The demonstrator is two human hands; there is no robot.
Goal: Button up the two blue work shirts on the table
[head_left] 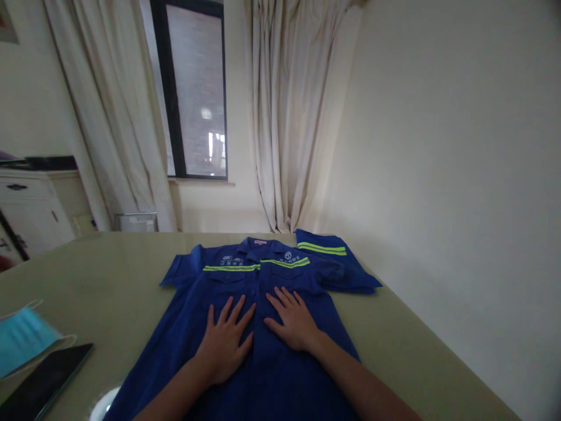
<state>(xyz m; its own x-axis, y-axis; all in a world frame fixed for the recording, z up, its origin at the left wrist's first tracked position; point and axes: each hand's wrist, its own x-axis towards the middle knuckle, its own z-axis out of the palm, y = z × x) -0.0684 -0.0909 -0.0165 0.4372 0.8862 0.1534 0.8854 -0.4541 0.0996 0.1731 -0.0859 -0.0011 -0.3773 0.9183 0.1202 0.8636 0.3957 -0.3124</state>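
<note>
A blue short-sleeved shirt point(252, 362) with yellow-green stripes across the chest lies spread face up, its collar toward the far side. My left hand point(225, 345) rests flat on the shirt's left front, fingers spread. Just across the button line, my right hand point(293, 320) lies flat on the other half, its fingers also apart. Both hands are below the chest stripes and hold nothing. Another blue garment point(328, 240) with similar stripes is folded beyond the right sleeve and partly hidden by it.
The greenish table point(105, 280) carries a light blue face mask point(26, 339), a black phone point(48, 377) and a partly visible white round object point(105, 404) at the left. A wall runs along the right edge. Curtains and a window stand behind.
</note>
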